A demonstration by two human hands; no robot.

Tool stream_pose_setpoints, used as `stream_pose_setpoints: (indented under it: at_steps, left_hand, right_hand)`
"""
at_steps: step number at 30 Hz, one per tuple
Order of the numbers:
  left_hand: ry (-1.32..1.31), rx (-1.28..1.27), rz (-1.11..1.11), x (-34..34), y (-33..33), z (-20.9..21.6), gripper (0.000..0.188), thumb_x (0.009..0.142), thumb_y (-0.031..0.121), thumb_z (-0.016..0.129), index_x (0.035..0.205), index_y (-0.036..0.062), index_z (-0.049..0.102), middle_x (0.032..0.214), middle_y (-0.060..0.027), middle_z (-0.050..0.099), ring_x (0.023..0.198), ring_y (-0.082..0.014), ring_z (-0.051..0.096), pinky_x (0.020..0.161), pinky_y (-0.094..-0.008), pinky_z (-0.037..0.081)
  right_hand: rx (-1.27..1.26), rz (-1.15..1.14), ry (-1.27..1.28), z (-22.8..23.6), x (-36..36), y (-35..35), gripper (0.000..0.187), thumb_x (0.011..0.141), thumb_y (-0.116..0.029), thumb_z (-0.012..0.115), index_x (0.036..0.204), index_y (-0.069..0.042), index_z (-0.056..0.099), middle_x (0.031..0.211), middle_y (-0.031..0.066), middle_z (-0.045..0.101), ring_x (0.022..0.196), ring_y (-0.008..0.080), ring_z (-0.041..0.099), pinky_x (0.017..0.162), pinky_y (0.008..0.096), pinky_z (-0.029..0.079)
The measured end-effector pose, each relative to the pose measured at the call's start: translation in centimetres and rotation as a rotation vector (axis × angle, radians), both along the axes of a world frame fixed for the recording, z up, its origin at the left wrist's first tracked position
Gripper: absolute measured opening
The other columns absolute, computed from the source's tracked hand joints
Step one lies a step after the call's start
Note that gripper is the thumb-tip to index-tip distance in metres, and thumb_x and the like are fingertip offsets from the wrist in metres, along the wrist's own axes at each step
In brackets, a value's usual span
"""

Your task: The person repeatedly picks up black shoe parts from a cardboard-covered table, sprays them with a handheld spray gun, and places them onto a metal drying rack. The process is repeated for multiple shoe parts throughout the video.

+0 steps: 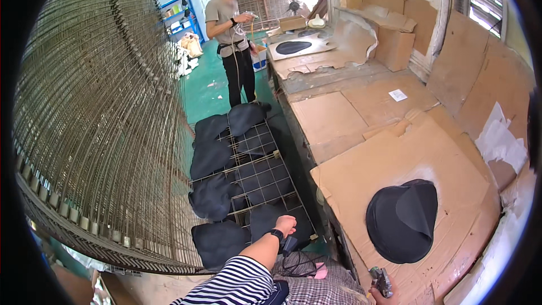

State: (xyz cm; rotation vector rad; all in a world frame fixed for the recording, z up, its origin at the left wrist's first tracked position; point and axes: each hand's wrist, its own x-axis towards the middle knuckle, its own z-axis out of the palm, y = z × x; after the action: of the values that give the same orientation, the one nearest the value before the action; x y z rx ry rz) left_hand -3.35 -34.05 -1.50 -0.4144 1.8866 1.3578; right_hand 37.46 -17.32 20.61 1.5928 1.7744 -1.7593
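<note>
My left hand (286,225), with a black watch on its wrist, is closed over the near end of a wire rack (271,161). Whether anything is in its fingers is hidden. Black moulded fabric pieces (217,244) lie in two rows across the rack, some beside and below that hand. At the lower right, my right hand (388,296) is closed round a metal spray gun (382,281), partly cut off by the picture's edge. Beyond the gun, a round stack of black fabric pieces (398,223) lies on a cardboard sheet (339,192), its top piece folded over at the right.
Tall stacked wire racks (107,118) fill the left side. A co-worker (232,28) stands at the far end of the cardboard-covered bench (327,110), holding a spray gun with a hose. Another black piece (293,48) lies there. A cable (299,264) crosses my lap.
</note>
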Motion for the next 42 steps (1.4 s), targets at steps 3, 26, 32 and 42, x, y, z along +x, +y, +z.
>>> stream_pose_setpoints:
  at_steps: [3,26,32,42]
  left_hand:
    - [-0.037,-0.031,-0.045,0.4,-1.0,-0.6,0.017,0.076,0.006,0.061,0.092,0.0091,0.067,0.079,-0.0059,0.064,0.059,-0.0189,0.062,0.049,-0.0304,0.050]
    - [0.267,-0.039,-0.398,-2.8,7.5,-3.0,0.021,0.078,-0.002,0.055,0.096,0.0054,0.063,0.075,-0.0093,0.063,0.058,-0.0202,0.062,0.052,-0.0324,0.051]
    - [1.128,0.305,-1.113,3.8,20.7,4.6,0.030,0.081,0.010,0.060,0.111,0.0028,0.062,0.107,-0.0187,0.064,0.104,-0.0361,0.058,0.091,-0.0413,0.047]
    - [1.274,-0.094,-1.712,14.2,23.7,3.1,0.067,0.077,0.022,0.066,0.138,0.0090,0.041,0.147,-0.0152,0.031,0.137,-0.0355,0.027,0.106,-0.0592,0.028]
  right_hand:
    - [0.024,-0.001,-0.079,2.1,-1.3,-0.3,0.048,0.087,-0.030,0.068,0.124,-0.001,0.055,0.111,0.0116,0.061,0.104,0.0209,0.055,0.088,0.0348,0.044]
    - [0.483,-0.632,0.451,7.5,6.4,-6.9,0.044,0.085,-0.004,0.066,0.126,0.001,0.051,0.094,0.0025,0.062,0.087,0.0105,0.059,0.077,0.0254,0.048]
    - [0.474,-0.655,0.465,6.0,6.2,-7.8,0.049,0.084,-0.007,0.069,0.128,0.001,0.050,0.095,0.0043,0.063,0.087,0.0108,0.059,0.079,0.0266,0.049]
    - [0.529,-0.669,0.394,8.6,7.6,-8.7,0.049,0.084,-0.011,0.070,0.127,0.001,0.051,0.093,0.0031,0.063,0.086,0.0106,0.060,0.078,0.0262,0.049]
